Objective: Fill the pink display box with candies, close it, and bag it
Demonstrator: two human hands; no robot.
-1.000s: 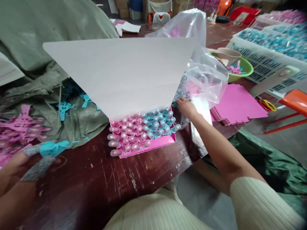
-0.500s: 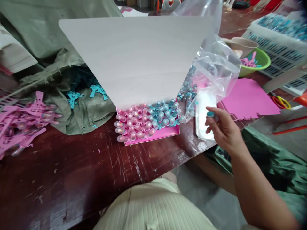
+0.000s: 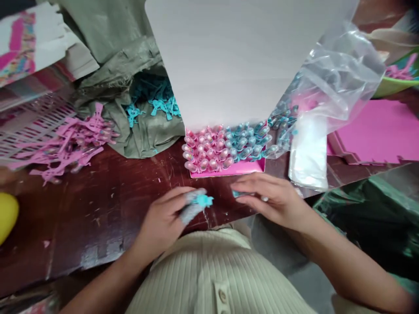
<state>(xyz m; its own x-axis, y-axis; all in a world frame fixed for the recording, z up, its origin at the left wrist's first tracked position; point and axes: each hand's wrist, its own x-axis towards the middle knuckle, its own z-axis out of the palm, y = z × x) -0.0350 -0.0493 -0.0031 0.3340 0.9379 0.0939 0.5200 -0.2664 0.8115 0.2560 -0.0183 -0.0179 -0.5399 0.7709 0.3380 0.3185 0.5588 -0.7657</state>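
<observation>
My left hand [image 3: 168, 216] is closed on a turquoise plastic piece [image 3: 204, 200] near the table's front edge. Its fingertips look whitish and are smeared by motion. My right hand [image 3: 275, 196] faces it with a gap between them, pinching a small blue capsule [image 3: 239, 192]. Behind both hands stands a pink display box [image 3: 242, 169] with a tall white raised lid [image 3: 242, 56]. Rows of clear-domed pink capsules [image 3: 209, 150] fill its left half. Blue capsules [image 3: 250, 141] fill the right, and a pink strip of box shows along the front.
Pink plastic pieces [image 3: 75, 135] are heaped at left beside a slatted basket [image 3: 36, 126]. Turquoise pieces [image 3: 160, 102] lie in a green cloth sack [image 3: 140, 144]. At right are a clear bag [image 3: 347, 78], a stack of clear plastic sleeves [image 3: 307, 152] and pink card sheets [image 3: 379, 131].
My left hand has come into view with a turquoise piece. My right hand has moved left from beside the plastic sleeves to in front of the box. The view has shifted left and down.
</observation>
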